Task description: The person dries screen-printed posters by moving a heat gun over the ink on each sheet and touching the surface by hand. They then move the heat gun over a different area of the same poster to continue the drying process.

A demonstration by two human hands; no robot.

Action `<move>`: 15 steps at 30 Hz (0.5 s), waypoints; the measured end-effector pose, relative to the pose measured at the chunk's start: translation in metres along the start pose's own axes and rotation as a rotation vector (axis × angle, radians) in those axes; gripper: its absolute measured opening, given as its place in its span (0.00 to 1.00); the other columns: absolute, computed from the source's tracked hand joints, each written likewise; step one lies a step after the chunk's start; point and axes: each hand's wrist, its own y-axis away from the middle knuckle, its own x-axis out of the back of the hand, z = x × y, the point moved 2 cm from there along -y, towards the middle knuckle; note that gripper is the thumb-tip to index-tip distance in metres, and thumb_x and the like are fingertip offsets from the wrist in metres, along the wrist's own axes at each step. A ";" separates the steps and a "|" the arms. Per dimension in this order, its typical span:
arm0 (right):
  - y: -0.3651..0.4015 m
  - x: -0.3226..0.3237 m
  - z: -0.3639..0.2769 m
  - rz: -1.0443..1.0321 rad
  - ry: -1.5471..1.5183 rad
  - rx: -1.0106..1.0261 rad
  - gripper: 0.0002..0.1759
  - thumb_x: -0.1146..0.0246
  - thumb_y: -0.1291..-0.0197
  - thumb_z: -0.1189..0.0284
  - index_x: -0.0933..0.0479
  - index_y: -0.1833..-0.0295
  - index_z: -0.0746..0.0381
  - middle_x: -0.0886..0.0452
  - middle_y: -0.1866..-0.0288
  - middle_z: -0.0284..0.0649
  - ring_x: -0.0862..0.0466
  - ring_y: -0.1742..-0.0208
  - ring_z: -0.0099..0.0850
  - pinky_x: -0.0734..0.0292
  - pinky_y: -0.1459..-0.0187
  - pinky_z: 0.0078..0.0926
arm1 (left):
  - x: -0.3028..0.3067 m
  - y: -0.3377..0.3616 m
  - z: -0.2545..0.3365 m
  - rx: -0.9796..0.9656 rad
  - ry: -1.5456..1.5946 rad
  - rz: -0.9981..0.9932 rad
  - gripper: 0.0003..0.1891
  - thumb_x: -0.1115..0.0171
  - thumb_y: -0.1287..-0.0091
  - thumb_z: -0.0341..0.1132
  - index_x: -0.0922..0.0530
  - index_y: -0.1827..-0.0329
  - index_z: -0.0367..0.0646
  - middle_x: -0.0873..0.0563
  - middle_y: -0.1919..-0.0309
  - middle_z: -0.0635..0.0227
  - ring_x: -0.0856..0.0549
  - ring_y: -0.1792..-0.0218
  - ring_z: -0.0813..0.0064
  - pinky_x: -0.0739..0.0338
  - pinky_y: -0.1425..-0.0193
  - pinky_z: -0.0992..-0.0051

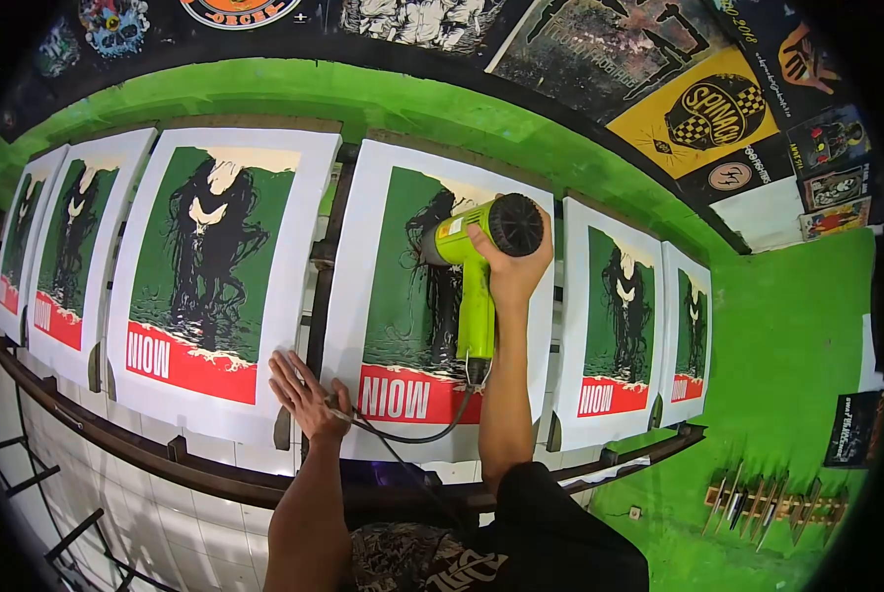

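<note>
My right hand is wrapped round a lime green heat gun, held over the printed white panel in front of me. The gun's dark nozzle points left across the black figure in the print. Its cord hangs from the handle and runs left to my left hand. That hand is spread, fingers apart, at the lower right corner of the neighbouring printed panel; the cord passes by its thumb, and whether it is gripped is unclear.
More printed panels stand in a row on both sides, on a dark metal rack. Behind them is a green wall with posters. Tools hang in a holder at the lower right.
</note>
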 end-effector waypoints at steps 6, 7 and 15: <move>0.002 0.002 -0.004 -0.059 0.088 0.139 0.35 0.15 0.56 0.79 0.23 0.40 0.68 0.14 0.48 0.41 0.14 0.49 0.29 0.19 0.40 0.29 | 0.001 0.000 0.000 -0.001 0.000 -0.012 0.51 0.45 0.34 0.45 0.59 0.13 0.30 0.57 0.13 0.40 0.61 0.12 0.46 0.67 0.12 0.46; 0.002 0.003 -0.006 -0.056 0.091 0.138 0.35 0.15 0.56 0.79 0.23 0.40 0.68 0.14 0.48 0.41 0.14 0.49 0.29 0.19 0.40 0.29 | 0.001 0.001 0.001 -0.004 0.000 -0.015 0.51 0.45 0.34 0.45 0.59 0.13 0.30 0.57 0.13 0.40 0.61 0.12 0.46 0.67 0.12 0.46; 0.004 0.003 -0.007 -0.048 0.036 0.032 0.36 0.14 0.59 0.77 0.22 0.42 0.66 0.15 0.50 0.40 0.15 0.51 0.28 0.18 0.43 0.29 | 0.002 0.000 0.002 -0.001 0.005 -0.012 0.50 0.45 0.33 0.44 0.59 0.13 0.30 0.57 0.14 0.39 0.60 0.12 0.45 0.67 0.12 0.45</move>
